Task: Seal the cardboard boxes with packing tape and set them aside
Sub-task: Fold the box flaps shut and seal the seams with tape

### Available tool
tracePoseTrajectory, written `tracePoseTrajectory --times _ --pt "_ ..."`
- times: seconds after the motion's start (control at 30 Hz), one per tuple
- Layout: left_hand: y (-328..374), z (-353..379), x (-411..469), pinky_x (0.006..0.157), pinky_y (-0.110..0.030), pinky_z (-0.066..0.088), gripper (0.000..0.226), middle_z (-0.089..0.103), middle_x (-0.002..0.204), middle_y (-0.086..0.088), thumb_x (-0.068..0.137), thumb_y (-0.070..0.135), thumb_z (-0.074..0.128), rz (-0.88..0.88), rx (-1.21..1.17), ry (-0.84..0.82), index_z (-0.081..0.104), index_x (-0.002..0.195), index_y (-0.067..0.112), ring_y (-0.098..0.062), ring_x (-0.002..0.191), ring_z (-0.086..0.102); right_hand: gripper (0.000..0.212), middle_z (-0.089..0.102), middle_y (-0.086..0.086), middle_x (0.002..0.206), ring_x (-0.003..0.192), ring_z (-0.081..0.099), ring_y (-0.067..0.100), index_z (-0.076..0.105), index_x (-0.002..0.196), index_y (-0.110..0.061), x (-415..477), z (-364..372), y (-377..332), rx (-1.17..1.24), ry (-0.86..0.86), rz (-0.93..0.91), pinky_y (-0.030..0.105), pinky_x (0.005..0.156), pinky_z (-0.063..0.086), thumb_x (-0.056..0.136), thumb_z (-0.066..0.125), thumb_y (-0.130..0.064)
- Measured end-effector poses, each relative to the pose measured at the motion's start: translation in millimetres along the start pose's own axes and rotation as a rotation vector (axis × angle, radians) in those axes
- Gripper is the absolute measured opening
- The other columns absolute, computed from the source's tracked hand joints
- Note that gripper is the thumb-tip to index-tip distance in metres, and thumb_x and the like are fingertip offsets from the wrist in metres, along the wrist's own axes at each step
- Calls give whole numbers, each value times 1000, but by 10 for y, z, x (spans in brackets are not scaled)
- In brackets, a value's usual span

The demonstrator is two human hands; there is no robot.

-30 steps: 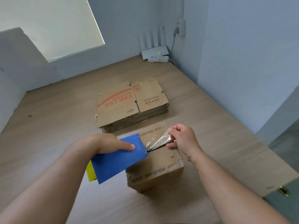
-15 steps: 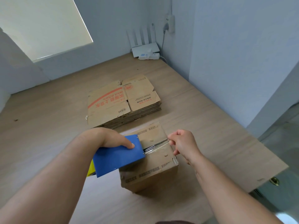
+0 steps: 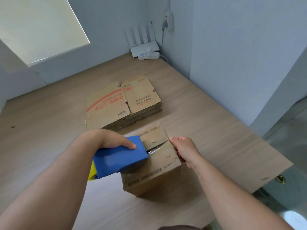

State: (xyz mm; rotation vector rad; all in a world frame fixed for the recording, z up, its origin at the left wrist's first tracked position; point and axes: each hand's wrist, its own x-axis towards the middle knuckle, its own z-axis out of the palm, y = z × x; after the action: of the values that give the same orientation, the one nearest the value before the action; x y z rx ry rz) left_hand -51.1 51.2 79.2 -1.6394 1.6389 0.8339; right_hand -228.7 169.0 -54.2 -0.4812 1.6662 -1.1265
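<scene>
White router (image 3: 141, 48) in far corner; blind (image 3: 38, 27) upper left.

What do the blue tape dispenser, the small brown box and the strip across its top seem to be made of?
The blue tape dispenser looks like smooth moulded plastic: even colour, soft sheen. The small brown box looks like matt cardboard: printed sides, dented, frayed edges. The strip is probably clear glossy plastic film: it glints, and the flaps show through.

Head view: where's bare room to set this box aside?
The wooden surface is bare left of the flattened cardboard stack, and right of the box to the edge. It is crowded at the box: left hand holds tape dispenser, right hand pinches tape. The router fills the far corner.
</scene>
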Motion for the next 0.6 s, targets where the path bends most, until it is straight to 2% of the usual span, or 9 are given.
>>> tracePoseTrajectory --times 0.07,0.13,0.2,0.27,0.33,0.4,0.47,0.53,0.6 --pt "-10 -2 -16 72 -29 45 53 63 102 -5 76 62 66 -1 -26 -4 58 105 18 -20 88 62 26 58 3 71 59 49 16 59 84 -7 26 20 -14 -6 41 13 27 57 40 93 56 -31" --pt "-7 -4 -53 70 -28 44 50 62 99 -5 78 61 65 1 -40 -4 57 101 18 -19 85 61 30 59 5 81 67 55 18 52 96 -6 58 10 -18 -5 98 64 29 58 46 89 62 -34" --pt "-21 9 -78 67 -28 44 50 62 97 -5 77 60 66 -2 -51 6 57 101 17 -19 83 61 56 59 11 103 90 59 28 39 118 -7 77 -28 65 -42 186 198 36 69 54 81 72 -33" --pt "-44 12 -77 67 -29 44 52 61 98 -5 75 61 68 0 -58 10 56 101 18 -19 84 61 54 59 15 120 104 58 34 40 128 -7 68 -85 192 -152 316 204 39 82 54 84 68 -23" --pt "-69 6 -54 70 -29 44 52 60 99 -5 74 62 68 6 -67 17 55 99 18 -20 85 60 12 65 12 104 91 62 31 58 100 -9 38 -123 213 -265 445 24 36 76 53 92 54 -17" --pt "-73 10 -56 73 -30 45 52 61 100 -6 74 62 68 11 -75 14 54 99 18 -20 86 60 28 60 9 75 70 56 25 56 73 -8 -27 -66 92 -375 441 -163 31 61 43 96 45 -20" --pt "-66 10 -55 72 -30 44 52 60 100 -6 74 62 68 22 -72 15 53 98 18 -20 86 60 39 58 8 70 67 51 23 59 72 -8 -114 71 -56 -554 362 -261 30 56 34 98 42 -32" --pt "-70 8 -39 72 -31 44 52 60 99 -6 74 62 68 28 -77 19 53 97 18 -21 86 60 42 60 4 77 73 54 22 62 79 -13 -151 223 -110 -767 354 -304 28 57 33 98 39 -44" --pt "-84 5 -26 74 -30 44 52 60 100 -7 74 62 68 41 -91 13 54 97 17 -21 86 60 40 60 1 80 75 54 20 63 84 -15 -140 303 -74 -827 399 -301 27 56 33 98 40 -45"
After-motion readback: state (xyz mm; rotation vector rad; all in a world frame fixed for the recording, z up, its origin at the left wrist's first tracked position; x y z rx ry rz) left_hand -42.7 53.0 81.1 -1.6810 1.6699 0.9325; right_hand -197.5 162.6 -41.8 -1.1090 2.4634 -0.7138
